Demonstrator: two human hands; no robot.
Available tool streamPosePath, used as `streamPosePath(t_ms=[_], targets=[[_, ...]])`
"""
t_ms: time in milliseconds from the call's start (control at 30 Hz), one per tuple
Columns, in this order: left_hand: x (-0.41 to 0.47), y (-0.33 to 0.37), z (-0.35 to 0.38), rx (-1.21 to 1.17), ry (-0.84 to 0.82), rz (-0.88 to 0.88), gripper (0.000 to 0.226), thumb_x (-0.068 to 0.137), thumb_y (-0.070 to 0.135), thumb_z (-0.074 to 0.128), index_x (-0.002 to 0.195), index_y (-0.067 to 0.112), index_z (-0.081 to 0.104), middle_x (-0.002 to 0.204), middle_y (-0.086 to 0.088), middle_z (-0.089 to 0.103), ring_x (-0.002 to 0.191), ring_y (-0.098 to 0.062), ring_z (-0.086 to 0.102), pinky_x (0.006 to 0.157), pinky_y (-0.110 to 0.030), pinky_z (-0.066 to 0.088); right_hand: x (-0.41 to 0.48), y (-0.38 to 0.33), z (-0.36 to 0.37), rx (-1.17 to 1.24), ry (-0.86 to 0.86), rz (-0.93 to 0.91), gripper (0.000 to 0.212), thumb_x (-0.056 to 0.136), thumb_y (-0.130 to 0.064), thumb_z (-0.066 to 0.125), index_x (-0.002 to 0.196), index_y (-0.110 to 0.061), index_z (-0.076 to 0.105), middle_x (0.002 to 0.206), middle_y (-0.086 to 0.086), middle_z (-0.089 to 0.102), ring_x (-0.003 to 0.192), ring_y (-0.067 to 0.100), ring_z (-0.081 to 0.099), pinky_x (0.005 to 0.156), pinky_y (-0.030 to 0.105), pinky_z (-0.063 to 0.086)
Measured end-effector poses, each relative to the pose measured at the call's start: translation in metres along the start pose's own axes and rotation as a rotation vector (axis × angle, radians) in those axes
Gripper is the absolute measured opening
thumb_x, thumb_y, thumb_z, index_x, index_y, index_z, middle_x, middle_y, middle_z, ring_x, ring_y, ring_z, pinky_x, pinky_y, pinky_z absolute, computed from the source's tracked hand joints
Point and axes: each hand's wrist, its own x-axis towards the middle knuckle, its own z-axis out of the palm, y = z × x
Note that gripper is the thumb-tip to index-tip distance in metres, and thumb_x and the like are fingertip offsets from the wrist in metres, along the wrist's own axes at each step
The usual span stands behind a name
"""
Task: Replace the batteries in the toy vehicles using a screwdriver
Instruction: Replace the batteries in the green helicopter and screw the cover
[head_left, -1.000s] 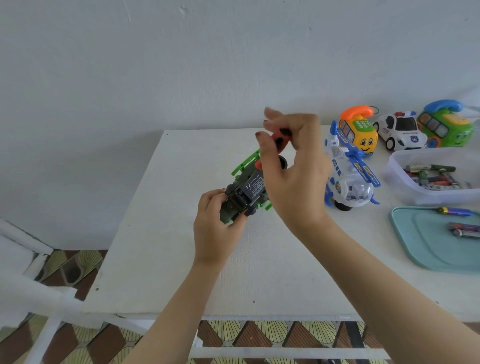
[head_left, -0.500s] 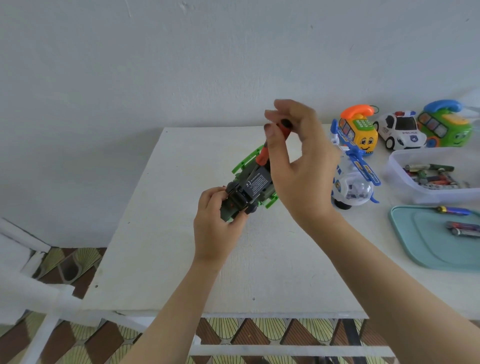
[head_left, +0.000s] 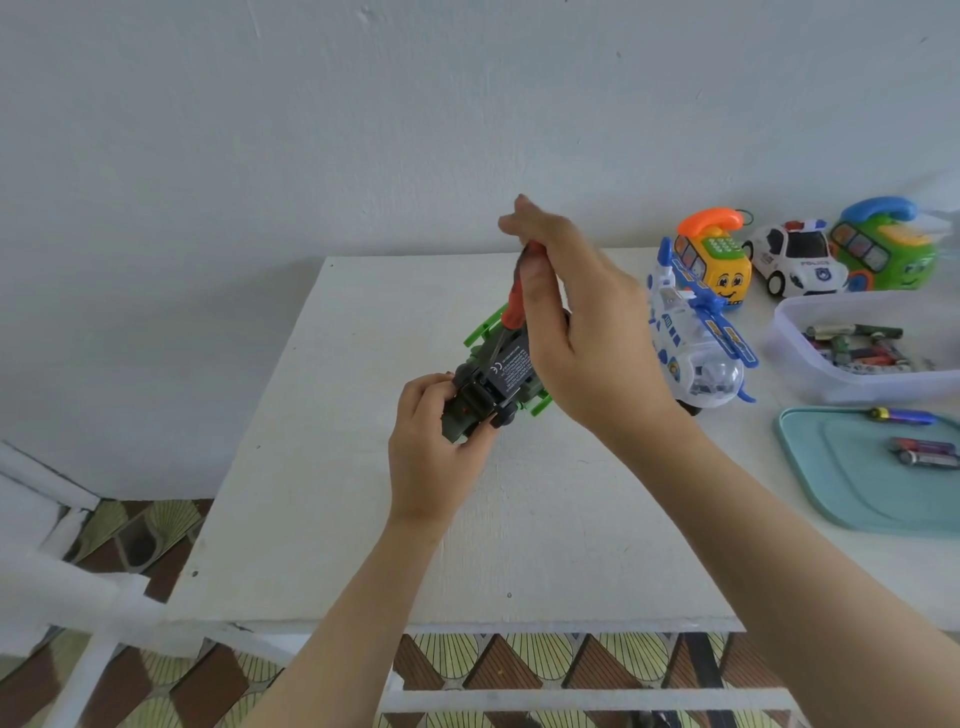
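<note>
A: Where is the green toy vehicle (head_left: 498, 374)?
B: Belly-up over the white table (head_left: 363, 467), its near end gripped in the curled fingers of the left hand (head_left: 436, 441).
A: And the screwdriver (head_left: 514, 306)?
B: The right hand (head_left: 587, 338) pinches its red handle between thumb and fingers, just above the toy, with the shaft angled down onto the dark underside, beyond the left hand's grip
</note>
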Motion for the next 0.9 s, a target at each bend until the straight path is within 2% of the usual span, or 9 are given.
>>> streamPosePath(t_ms=[67,100,200,333,367,433,600,767,900], targets=[[0.0,-0.001,0.0,-0.002,-0.003,-0.001,0.034,0.065,0.009,0.088,0.087,-0.002,0.065,0.101,-0.01,0.062,0.088,0.001,0.048,0.073,0.002,0.038,0.0,-0.002,-0.002,-0.007,0.014,-0.023,0.029,0.098,-0.016,0.046,0.116,0.0,0.061,0.074,0.003,0.061,0.117,0.021,0.058,0.101,0.025,0.042],[0.0,0.0,0.0,-0.002,-0.004,0.0,0.034,0.065,0.01,0.088,0.087,-0.002,0.065,0.101,-0.01,0.062,0.088,0.002,0.048,0.073,0.003,0.038,0.0,-0.003,-0.002,-0.037,0.059,-0.039,0.03,0.095,-0.024,0.053,0.113,-0.002,0.064,0.073,0.0,0.061,0.116,0.018,0.057,0.101,0.028,0.042],[0.0,0.0,0.0,-0.002,0.001,0.012,0.034,0.065,0.009,0.088,0.087,-0.002,0.065,0.1,-0.01,0.062,0.089,0.003,0.047,0.073,0.004,0.038,0.001,-0.005,-0.002,-0.13,0.131,-0.061,0.031,0.085,-0.029,0.07,0.106,-0.008,0.069,0.077,-0.004,0.062,0.088,0.017,0.06,0.081,0.026,0.047],[0.001,0.0,0.001,-0.008,0.016,-0.001,0.032,0.063,0.006,0.088,0.085,-0.002,0.065,0.1,-0.008,0.062,0.087,0.003,0.048,0.072,0.003,0.038,-0.003,-0.001,-0.012,-0.239,-0.008,0.064,0.02,0.09,-0.024,0.059,0.103,-0.009,0.06,0.08,-0.006,0.065,0.059,0.011,0.058,0.056,0.032,0.046],[0.001,-0.001,0.001,-0.01,0.023,-0.008,0.032,0.062,0.005,0.088,0.085,-0.002,0.066,0.099,-0.008,0.062,0.087,0.003,0.047,0.072,0.003,0.037,-0.005,0.002,-0.019,-0.286,-0.037,0.083,0.018,0.091,-0.025,0.054,0.097,-0.009,0.058,0.078,-0.006,0.066,0.051,0.004,0.051,0.05,0.03,0.043],[0.001,-0.001,0.0,-0.012,0.049,-0.029,0.032,0.062,0.004,0.087,0.085,-0.001,0.066,0.098,-0.008,0.062,0.086,0.002,0.048,0.072,0.003,0.037,-0.008,0.006,-0.034,-0.321,-0.125,0.142,0.02,0.093,-0.027,0.053,0.087,-0.009,0.057,0.067,-0.011,0.064,0.044,0.002,0.046,0.044,0.014,0.031],[0.002,-0.001,0.0,0.0,0.095,-0.042,0.03,0.062,0.003,0.087,0.084,-0.001,0.067,0.096,-0.008,0.063,0.084,0.005,0.046,0.071,0.004,0.036,-0.031,0.007,-0.058,-0.277,-0.383,0.353,0.027,0.082,-0.042,0.066,0.07,-0.018,0.065,0.047,-0.012,0.051,0.047,0.001,0.047,0.046,0.01,0.035],[0.001,0.003,-0.001,-0.016,0.08,-0.052,0.031,0.063,0.01,0.088,0.085,0.0,0.067,0.098,0.0,0.057,0.085,0.004,0.045,0.071,0.005,0.035,-0.053,0.004,-0.057,-0.285,-0.402,0.458,0.031,0.075,-0.05,0.052,0.066,-0.021,0.055,0.039,-0.01,0.044,0.039,0.01,0.036,0.044,0.019,0.027],[0.002,0.001,0.0,-0.003,0.086,-0.056,0.03,0.062,0.005,0.087,0.085,0.001,0.068,0.097,-0.003,0.06,0.086,0.004,0.046,0.071,0.005,0.035,-0.061,0.008,-0.051,-0.223,-0.42,0.481,0.032,0.078,-0.052,0.049,0.069,-0.022,0.054,0.04,-0.007,0.041,0.039,0.01,0.029,0.042,0.017,0.024]])
